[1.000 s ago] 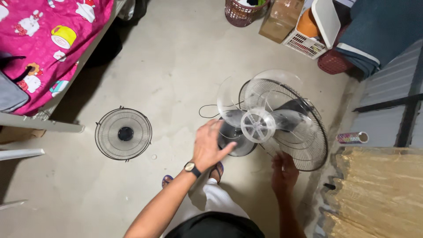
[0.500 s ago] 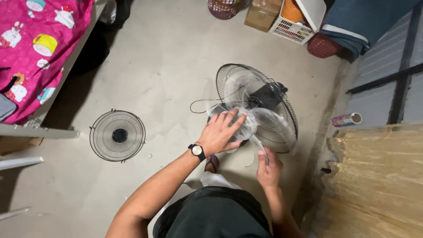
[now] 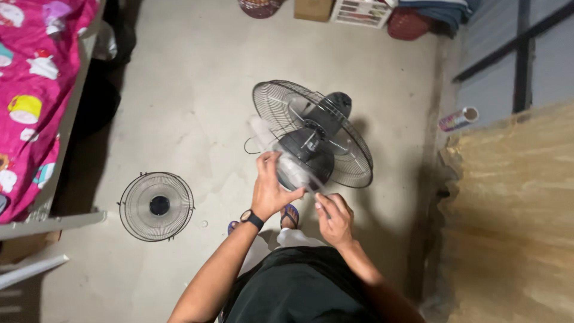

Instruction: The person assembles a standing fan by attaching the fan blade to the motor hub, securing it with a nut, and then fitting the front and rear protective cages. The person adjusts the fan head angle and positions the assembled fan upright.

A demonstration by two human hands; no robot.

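A black floor fan stands on the concrete floor, its rear wire grille tilted and the motor shaft bare. The clear plastic fan blade, blurred by motion, is off the shaft and just in front of the fan's base. My left hand, with a wristwatch, grips the blade's hub from the left. My right hand pinches the tip of one blade wing at the lower right. The detached front grille lies flat on the floor to the left, away from both hands.
A bed with a pink patterned sheet runs along the left. Baskets and a box line the far wall. A patterned roll lies by the right wall, beside a tan woven panel. My sandalled foot is under the blade.
The clear blade has come off the fan's shaft and moved toward me in both hands. The view has swung right, so the fan and front grille sit further left and lower.
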